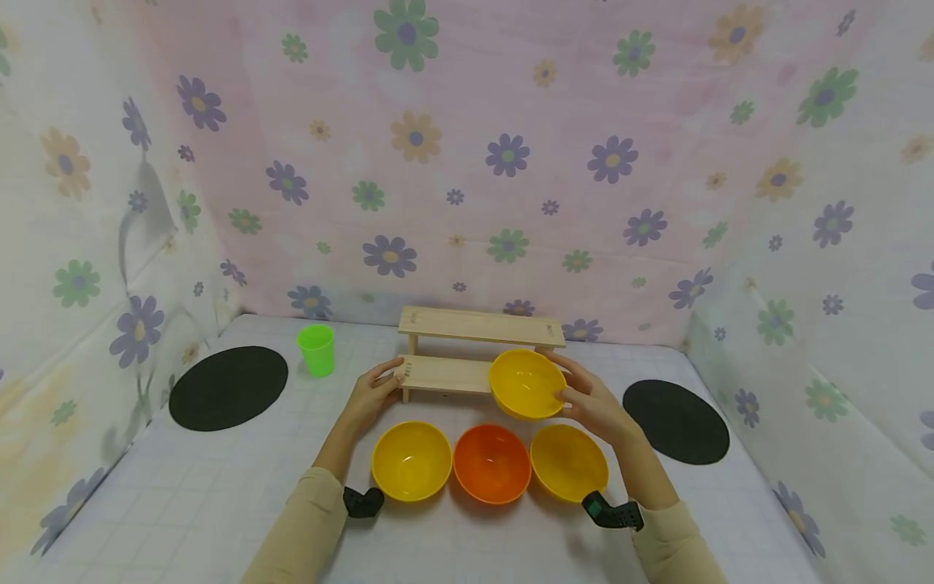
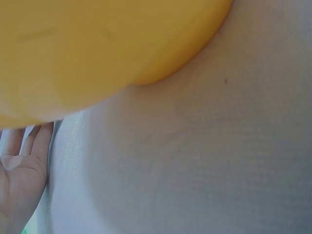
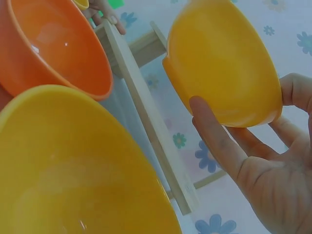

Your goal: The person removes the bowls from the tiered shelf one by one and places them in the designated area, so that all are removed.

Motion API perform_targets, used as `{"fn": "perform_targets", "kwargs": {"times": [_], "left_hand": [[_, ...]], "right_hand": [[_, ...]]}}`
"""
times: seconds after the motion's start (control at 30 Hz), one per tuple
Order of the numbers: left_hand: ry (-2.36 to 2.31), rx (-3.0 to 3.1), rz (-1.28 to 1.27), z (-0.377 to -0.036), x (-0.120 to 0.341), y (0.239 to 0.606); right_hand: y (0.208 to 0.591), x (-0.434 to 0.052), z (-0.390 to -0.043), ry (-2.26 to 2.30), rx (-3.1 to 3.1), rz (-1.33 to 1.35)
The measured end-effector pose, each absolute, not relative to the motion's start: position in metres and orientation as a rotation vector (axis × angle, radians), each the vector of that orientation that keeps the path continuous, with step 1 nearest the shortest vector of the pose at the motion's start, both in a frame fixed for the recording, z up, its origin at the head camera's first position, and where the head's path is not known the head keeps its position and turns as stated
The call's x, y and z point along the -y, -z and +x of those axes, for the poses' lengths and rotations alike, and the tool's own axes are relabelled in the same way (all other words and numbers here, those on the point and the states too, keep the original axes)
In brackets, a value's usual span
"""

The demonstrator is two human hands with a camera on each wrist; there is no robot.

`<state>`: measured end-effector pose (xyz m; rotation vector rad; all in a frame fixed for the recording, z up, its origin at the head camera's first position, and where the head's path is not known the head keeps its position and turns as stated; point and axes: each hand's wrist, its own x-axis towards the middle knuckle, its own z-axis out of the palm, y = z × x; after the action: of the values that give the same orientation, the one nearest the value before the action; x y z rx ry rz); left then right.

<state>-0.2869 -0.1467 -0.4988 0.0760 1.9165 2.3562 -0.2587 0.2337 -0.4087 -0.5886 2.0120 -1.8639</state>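
My right hand [image 1: 600, 401] grips a yellow bowl [image 1: 527, 385] at its right side, fingers and thumb spread around it in the right wrist view. The bowl is tilted and overlaps the right end of the lower board of a two-tier wooden shelf [image 1: 445, 375]. At that board's left end, my left hand [image 1: 372, 396] holds the edge with its fingertips. Closer in stand a yellow bowl [image 1: 412, 461], an orange bowl [image 1: 492, 464] and another yellow bowl [image 1: 569, 462], side by side in a row. The near yellow bowl [image 2: 97, 53] fills the top of the left wrist view.
A green cup [image 1: 317, 350] stands left of the shelf. Black oval mats lie on the white table, one at the left [image 1: 229, 388] and one at the right [image 1: 675, 422]. Flower-patterned cloth [image 1: 467, 186] hangs behind the table and along both sides.
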Motion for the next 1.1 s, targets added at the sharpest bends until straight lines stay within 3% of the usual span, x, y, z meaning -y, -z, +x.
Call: {"fn": "perform_targets", "kwargs": {"times": [0.3, 1.1], "left_hand": [[-2.357, -1.92, 0.068, -0.286, 0.146, 0.498], [-2.356, -1.927, 0.076, -0.288, 0.147, 0.502]], "right_hand": [[0.411, -0.258, -0.248, 1.859, -2.06, -0.485], [0.443, -0.34, -0.207, 2.038, -2.021, -0.59]]}}
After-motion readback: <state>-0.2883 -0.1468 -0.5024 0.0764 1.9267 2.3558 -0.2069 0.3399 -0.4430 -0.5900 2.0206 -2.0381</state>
